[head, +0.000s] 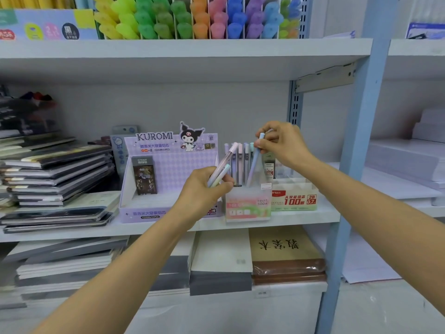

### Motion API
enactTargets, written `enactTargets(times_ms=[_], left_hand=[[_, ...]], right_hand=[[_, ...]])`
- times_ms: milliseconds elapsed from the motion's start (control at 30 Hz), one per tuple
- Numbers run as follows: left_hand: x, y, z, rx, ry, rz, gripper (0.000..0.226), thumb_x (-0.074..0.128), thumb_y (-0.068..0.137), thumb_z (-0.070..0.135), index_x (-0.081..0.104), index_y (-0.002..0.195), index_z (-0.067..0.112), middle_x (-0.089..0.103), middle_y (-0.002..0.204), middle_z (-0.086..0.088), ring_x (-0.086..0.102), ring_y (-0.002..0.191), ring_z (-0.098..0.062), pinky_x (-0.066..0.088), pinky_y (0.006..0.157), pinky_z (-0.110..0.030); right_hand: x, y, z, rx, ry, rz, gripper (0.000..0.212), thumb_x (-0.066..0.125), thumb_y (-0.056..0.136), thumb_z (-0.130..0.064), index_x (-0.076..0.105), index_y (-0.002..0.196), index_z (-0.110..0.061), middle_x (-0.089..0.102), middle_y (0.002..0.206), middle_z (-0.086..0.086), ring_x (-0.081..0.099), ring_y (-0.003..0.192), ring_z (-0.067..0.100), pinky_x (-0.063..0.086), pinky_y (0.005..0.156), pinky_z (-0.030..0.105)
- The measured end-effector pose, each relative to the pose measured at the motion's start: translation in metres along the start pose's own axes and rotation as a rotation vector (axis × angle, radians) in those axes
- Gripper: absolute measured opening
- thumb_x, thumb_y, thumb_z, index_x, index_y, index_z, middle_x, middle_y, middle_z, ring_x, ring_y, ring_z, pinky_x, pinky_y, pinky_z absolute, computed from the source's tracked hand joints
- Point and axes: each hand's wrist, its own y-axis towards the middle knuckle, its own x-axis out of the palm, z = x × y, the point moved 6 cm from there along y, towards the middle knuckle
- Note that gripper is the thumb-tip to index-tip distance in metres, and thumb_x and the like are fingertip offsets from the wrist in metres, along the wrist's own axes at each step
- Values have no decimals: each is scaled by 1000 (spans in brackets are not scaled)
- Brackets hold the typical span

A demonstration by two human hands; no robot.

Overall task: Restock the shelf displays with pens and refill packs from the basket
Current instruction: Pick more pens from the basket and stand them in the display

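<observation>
Single head-worn view, wide-angle. Faces the shelving straight on, tilted slightly down. Middle shelf (pixel 301 219) sits mid-frame, close, within arm's reach. Left hand (pixel 204 186) and right hand (pixel 284 145) come in from the bottom corners. Upper shelf (pixel 168 48) runs along the top.

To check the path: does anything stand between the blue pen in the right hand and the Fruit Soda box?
Nothing visible does. The right hand pinches the blue pen, its lower end at the Fruit Soda box, right of the standing pens. The left hand grips spare pens further left.
</observation>
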Motion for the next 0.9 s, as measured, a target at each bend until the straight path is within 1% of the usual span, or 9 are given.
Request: enactTargets(times_ms=[100,300,433,500,633,733,800,833,900], left_hand=[[1,-2,0,-28,-39,-1,5,63,91,11,66,88,9,50,45,20,41,39,0,36,43,-12],[1,-4,0,-58,-73,-2,12,63,92,13,65,94,2,44,45,17,36,39,-2,34,42,-14],[2,-5,0,-72,-101,-5,13,63,92,15,66,95,3,43,47,16,36,39,-2,33,41,-13],[2,-5,-1,-86,-116,-14,13,63,92,16,65,94,4,40,47,14,33,39,-3,32,40,-14],[2,-5,-4,-102,-147,-32,9,64,92,18,65,91,9,39,48,12,32,41,-5,32,40,-15],[1,-6,-5,-111,-158,-39,7,63,92,16,66,93,10,40,48,12,31,40,-5,32,39,-15],[1,-6,-6,-117,-165,-49,8,62,93,15,67,95,9,39,48,11,31,41,-6,32,39,-16],[1,-5,-6,-119,-171,-52,9,62,93,15,66,96,8,39,49,11,31,41,-6,31,39,-16],[2,-4,-7,-126,-192,-49,11,61,93,16,66,97,7,39,49,10,31,42,-6,31,39,-16]], right_hand=[[-12,2,-2,-12,-11,91,13,72,83,-6,65,93,-11,72,77,7,70,69,8,56,65,15],[3,-10,-2,-36,-111,22,11,73,84,-12,67,93,-9,73,77,3,68,77,6,52,74,19],[2,-4,-3,-33,-164,-8,13,75,82,-16,63,89,-16,70,67,-4,64,65,-5,46,69,15],[3,-1,-5,-36,-208,-16,21,76,82,-20,61,97,-21,69,67,-6,63,61,-5,46,65,15],[10,-1,-6,-75,-350,15,20,73,85,-28,68,103,-22,68,85,-4,63,78,8,48,69,23],[9,0,-3,-93,-399,-9,28,63,92,-30,68,117,-19,71,98,-2,62,85,9,49,79,26],[4,2,-1,-87,-387,-47,29,58,95,-26,66,121,-17,70,108,-1,60,90,9,47,83,24],[2,3,-1,-86,-372,-59,28,59,95,-23,66,121,-16,69,109,-1,60,91,8,45,83,22],[-1,4,-1,-91,-330,-58,25,61,93,-20,68,117,-17,69,101,-3,59,87,6,46,81,18]])
